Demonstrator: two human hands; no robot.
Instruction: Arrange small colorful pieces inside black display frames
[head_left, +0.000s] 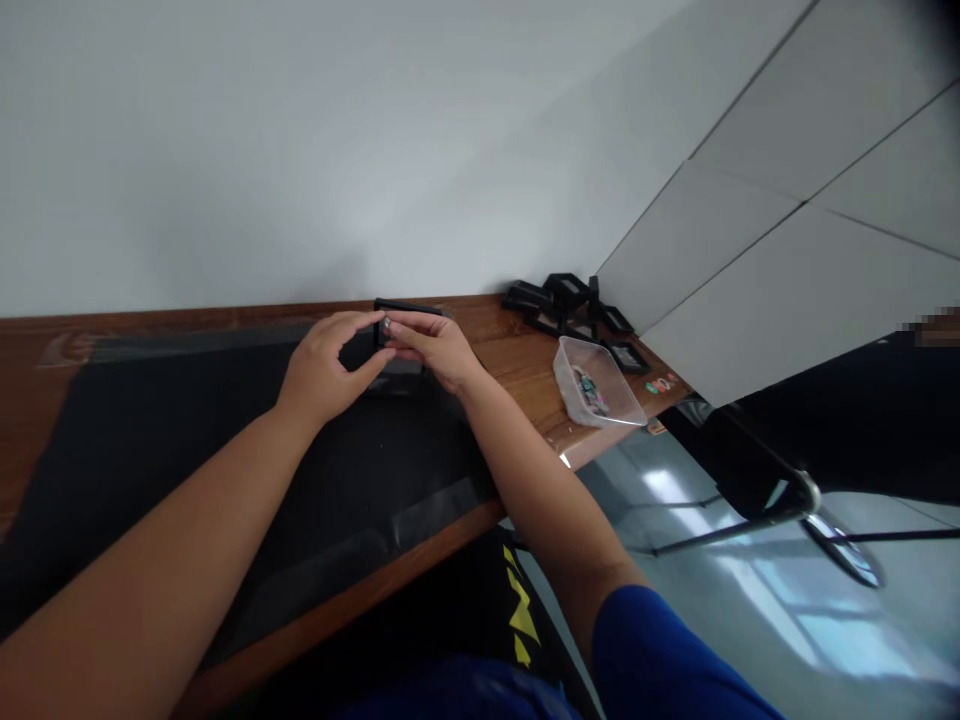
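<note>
A small black frame stands tilted up on the black mat, partly hidden behind my fingers. My left hand curves around its left side, with thumb and index finger at the frame. From the right, my right hand pinches a tiny shiny piece between thumb and fingertips, close to my left index fingertip. What exactly this piece is, I cannot make out. The frame's lower part lies in shadow between the hands.
A clear plastic tub with small colourful pieces stands at the right. Behind it, several black frames lie heaped against the wall. Small coloured bits lie near the table's right end. A metal-legged chair stands beyond.
</note>
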